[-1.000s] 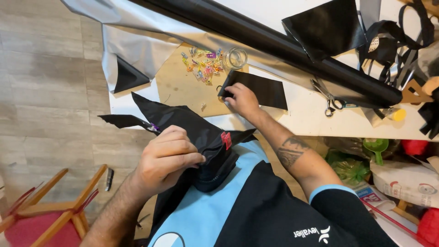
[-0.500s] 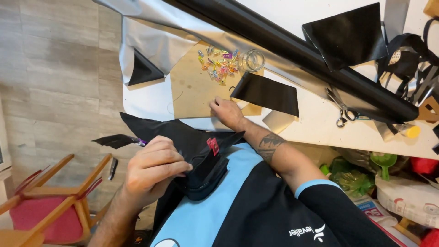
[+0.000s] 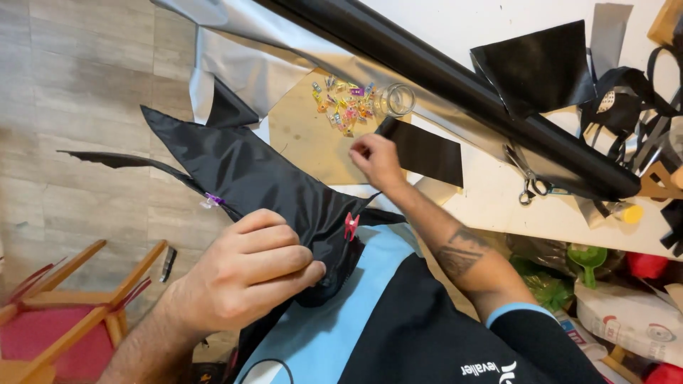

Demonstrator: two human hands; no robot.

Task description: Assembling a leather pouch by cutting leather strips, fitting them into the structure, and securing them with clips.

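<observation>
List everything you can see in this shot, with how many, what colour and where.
black shiny fabric piece: one, black, on the lap under the left hand
small plastic sewing clips: a heap, mixed colours, on the tan board
red clip: one, red, on the fabric edge
purple clip: one, purple, on the fabric's left edge
clear glass jar: one, clear, lying beside the heap
long black roll: one, black, across the table
metal scissors: one, silver, by the roll
wooden chair: one, red seat, lower left
left hand: pressing the fabric
right hand: near the clips
</observation>
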